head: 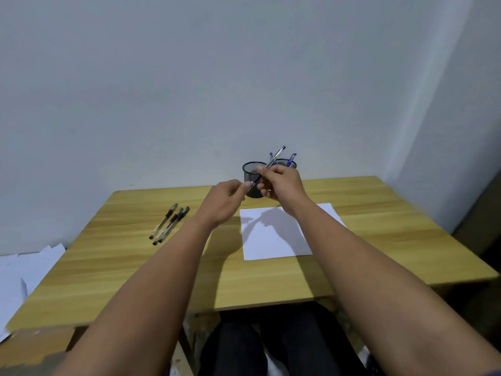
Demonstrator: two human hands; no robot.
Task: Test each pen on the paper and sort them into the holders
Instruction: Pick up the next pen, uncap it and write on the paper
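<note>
My right hand point(282, 185) grips a clear pen with a black end point(274, 158), held tilted above the table in front of the holders. My left hand point(226, 198) pinches the pen's lower end, where the cap sits. Two black mesh holders stand at the back of the table: the left holder point(250, 169) looks empty, the right holder point(288, 163) has two blue pens point(292, 158) in it. A white sheet of paper point(273, 236) lies flat below my hands. Three black pens point(169, 225) lie together on the left of the table.
The wooden table point(135, 267) stands against a pale wall. Loose white sheets point(24, 270) lie on the floor beyond the table's left edge. My legs show under the front edge.
</note>
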